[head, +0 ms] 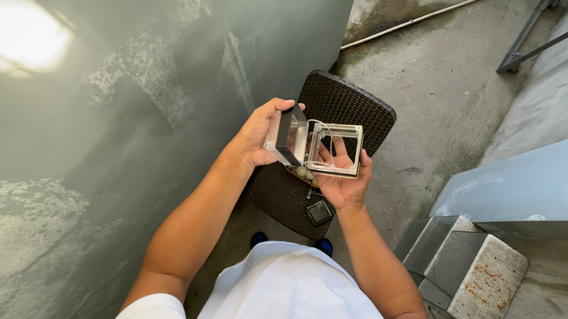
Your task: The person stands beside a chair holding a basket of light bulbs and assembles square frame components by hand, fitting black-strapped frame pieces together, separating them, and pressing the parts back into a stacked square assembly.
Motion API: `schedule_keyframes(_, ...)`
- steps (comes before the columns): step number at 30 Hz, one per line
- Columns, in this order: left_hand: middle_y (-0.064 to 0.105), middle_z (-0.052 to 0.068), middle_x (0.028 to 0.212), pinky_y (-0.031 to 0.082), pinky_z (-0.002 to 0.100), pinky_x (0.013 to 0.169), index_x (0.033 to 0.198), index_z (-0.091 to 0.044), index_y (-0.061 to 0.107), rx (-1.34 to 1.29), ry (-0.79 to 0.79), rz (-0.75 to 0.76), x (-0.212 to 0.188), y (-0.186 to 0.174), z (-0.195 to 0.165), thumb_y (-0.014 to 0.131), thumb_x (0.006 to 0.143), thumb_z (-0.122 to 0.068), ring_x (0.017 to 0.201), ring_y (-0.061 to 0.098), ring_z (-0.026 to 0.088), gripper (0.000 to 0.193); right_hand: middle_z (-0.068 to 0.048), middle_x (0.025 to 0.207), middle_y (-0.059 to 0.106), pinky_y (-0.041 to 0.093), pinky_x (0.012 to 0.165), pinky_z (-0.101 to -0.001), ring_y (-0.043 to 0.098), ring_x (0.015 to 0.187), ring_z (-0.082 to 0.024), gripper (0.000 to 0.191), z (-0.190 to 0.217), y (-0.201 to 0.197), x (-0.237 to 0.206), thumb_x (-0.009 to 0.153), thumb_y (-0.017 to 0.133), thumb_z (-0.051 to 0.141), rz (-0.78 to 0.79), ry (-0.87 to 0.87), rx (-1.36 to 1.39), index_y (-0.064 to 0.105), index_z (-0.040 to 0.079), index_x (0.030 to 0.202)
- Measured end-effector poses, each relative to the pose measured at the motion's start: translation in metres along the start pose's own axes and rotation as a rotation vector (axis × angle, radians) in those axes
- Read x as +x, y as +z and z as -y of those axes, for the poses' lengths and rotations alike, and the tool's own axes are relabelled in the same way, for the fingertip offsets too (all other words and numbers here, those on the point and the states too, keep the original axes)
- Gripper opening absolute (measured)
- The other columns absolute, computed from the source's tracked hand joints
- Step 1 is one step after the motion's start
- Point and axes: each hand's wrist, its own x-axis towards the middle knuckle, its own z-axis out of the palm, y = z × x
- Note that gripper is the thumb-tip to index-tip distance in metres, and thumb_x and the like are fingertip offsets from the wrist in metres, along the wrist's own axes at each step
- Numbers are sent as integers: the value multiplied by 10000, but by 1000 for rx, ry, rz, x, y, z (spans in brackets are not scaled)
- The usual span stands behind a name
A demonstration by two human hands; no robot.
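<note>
Person stands over a wicker stool (351, 106), wall (83, 116) close on their left. Left hand (258, 134) and right hand (344, 183) meet above the stool, a clear box (335, 148) between them. Small square item (319, 212) lies on the stool seat, below the hands. Stone block (488, 284) to the right; pipe (422, 20) along the floor beyond the stool.

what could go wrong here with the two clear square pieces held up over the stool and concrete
1. The left hand and right hand hold the clear square pieces in mid-air above the dark woven stool; a slip could likely drop them onto the concrete floor and crack them.
2. Small loose parts lie on the stool right below; a falling piece might knock them off.
</note>
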Motion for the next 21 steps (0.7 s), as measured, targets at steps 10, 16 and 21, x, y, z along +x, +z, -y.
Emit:
schedule_keyframes(10, 729, 179, 897, 621, 427, 685, 1011, 36, 678, 198, -91, 66, 6, 3, 1, 617, 921, -389, 742, 715, 269, 439, -137, 1441, 508, 469, 1103, -436, 542, 1289, -272, 811, -15, -16, 2, 842, 652, 612, -66, -25, -72, 441, 217, 1518)
schedule_keyframes(16, 717, 166, 906, 626, 415, 692, 1016, 22, 665, 188, -87, 178, -1, 29, -15, 623, 914, -380, 742, 712, 271, 418, -134, 1405, 524, 466, 1069, -435, 549, 1234, -277, 782, -21, -22, 3, 891, 637, 628, -48, -34, 0, 451, 219, 1531)
schedule_keyframes(21, 678, 111, 841, 590, 375, 586, 994, -30, 653, 204, -48, 186, -4, 60, -18, 664, 925, -339, 669, 665, 209, 317, -113, 1459, 521, 457, 1101, -432, 549, 1244, -273, 798, -27, -15, 8, 890, 615, 610, -35, -15, 56, 429, 173, 1532)
